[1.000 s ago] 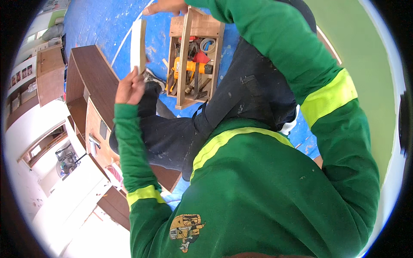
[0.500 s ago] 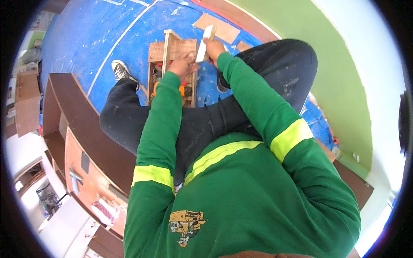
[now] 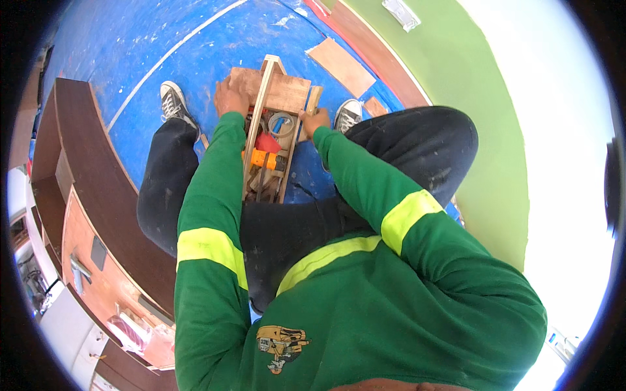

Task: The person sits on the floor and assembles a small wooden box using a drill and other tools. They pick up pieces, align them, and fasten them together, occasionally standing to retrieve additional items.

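Note:
A wooden toolbox with a long centre handle stands on the blue floor between my feet. It holds an orange drill, a red item and a tape roll. A brown wooden board lies across its far end. My left hand grips the board's left edge. My right hand is closed on a short pale wooden strip at the box's right side. Green sleeves with yellow bands cover both arms.
A dark brown cabinet runs along the left. Loose wood offcuts lie on the floor near the brown skirting and green wall. My shoes flank the toolbox, knees bent in dark trousers.
Both hands have come down from chest height to the toolbox on the floor. The board now rests across the box's far end, and the view has dropped closer to it.

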Demonstrator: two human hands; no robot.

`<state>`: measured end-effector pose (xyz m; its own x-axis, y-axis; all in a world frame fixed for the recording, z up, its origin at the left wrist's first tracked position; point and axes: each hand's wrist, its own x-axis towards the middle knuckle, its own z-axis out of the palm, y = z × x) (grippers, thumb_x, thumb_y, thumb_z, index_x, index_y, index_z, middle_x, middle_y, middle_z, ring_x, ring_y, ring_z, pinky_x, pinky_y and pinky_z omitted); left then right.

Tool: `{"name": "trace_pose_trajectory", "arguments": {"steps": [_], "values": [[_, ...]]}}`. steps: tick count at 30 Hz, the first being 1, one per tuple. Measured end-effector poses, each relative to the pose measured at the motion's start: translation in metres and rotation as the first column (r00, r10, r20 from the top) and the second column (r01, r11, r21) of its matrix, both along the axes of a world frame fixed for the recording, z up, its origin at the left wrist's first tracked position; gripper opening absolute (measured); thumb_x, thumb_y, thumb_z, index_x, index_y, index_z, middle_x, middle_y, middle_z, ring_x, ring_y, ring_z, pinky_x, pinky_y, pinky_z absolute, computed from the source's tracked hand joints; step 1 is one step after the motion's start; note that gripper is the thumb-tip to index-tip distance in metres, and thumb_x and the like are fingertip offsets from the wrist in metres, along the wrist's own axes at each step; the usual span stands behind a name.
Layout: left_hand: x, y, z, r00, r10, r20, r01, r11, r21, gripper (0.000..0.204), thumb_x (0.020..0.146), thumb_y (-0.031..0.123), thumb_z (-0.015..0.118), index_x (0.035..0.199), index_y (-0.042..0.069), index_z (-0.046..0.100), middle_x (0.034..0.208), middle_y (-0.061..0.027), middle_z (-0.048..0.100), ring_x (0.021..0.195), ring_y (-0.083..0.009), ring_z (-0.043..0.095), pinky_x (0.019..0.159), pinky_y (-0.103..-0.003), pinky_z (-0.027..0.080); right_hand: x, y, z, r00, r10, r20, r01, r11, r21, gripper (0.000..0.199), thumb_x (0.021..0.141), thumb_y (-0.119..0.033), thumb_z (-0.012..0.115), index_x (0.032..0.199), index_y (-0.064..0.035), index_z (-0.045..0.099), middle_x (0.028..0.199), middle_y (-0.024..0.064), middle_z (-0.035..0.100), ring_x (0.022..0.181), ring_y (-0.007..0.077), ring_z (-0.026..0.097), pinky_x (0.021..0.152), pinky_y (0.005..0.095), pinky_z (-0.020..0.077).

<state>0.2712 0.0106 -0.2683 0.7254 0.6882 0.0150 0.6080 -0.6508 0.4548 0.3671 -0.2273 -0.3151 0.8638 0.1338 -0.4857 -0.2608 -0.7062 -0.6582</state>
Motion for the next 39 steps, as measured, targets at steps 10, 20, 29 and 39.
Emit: {"name": "trace_pose_trajectory", "arguments": {"steps": [10,20,29,39], "values": [[0.027,-0.007,-0.055,0.956,-0.026,-0.292,-0.014,0.991,-0.135,0.13,0.063,0.086,0.076,0.167,0.029,0.023,0.172,-0.0248,-0.001,0.157,-0.0477,-0.012,0.122,-0.069,-0.004,-0.054,-0.026,0.008,0.967,0.231,0.108,-0.239,0.968,0.076,0.077,0.096,-0.026,0.067,0.16,-0.0018,0.031,0.147,0.0326,0.049,0.136,0.047,0.05,0.114,0.0488,0.0406],[0.019,-0.002,-0.052,0.971,-0.053,-0.234,0.014,0.986,-0.165,0.137,0.057,0.085,0.08,0.167,0.028,0.022,0.171,-0.0271,-0.004,0.156,-0.0493,-0.018,0.12,-0.069,-0.011,0.053,0.022,-0.004,0.946,0.282,0.158,-0.295,0.953,0.064,0.079,0.096,-0.034,0.066,0.158,0.0017,0.034,0.134,0.034,0.055,0.123,0.0494,0.055,0.108,0.0508,0.0442],[0.025,-0.003,-0.055,0.969,-0.05,-0.243,0.013,0.988,-0.151,0.139,0.055,0.087,0.079,0.167,0.029,0.021,0.171,-0.0271,-0.005,0.155,-0.0484,-0.02,0.119,-0.07,-0.013,-0.034,-0.01,-0.027,0.892,0.273,0.361,-0.254,0.962,-0.1,0.08,0.096,-0.03,0.065,0.16,0.0026,0.029,0.129,0.035,0.054,0.12,0.05,0.056,0.106,0.0513,0.0444],[0.021,-0.003,-0.058,0.975,-0.042,-0.218,0.012,0.99,-0.138,0.138,0.055,0.088,0.078,0.167,0.029,0.022,0.171,-0.0275,-0.004,0.156,-0.049,-0.018,0.119,-0.07,-0.012,0.047,0.018,-0.015,0.947,0.259,0.188,-0.258,0.966,-0.031,0.079,0.092,-0.029,0.067,0.157,0.0035,0.035,0.126,0.0364,0.058,0.118,0.0501,0.057,0.105,0.0518,0.0458]]}}
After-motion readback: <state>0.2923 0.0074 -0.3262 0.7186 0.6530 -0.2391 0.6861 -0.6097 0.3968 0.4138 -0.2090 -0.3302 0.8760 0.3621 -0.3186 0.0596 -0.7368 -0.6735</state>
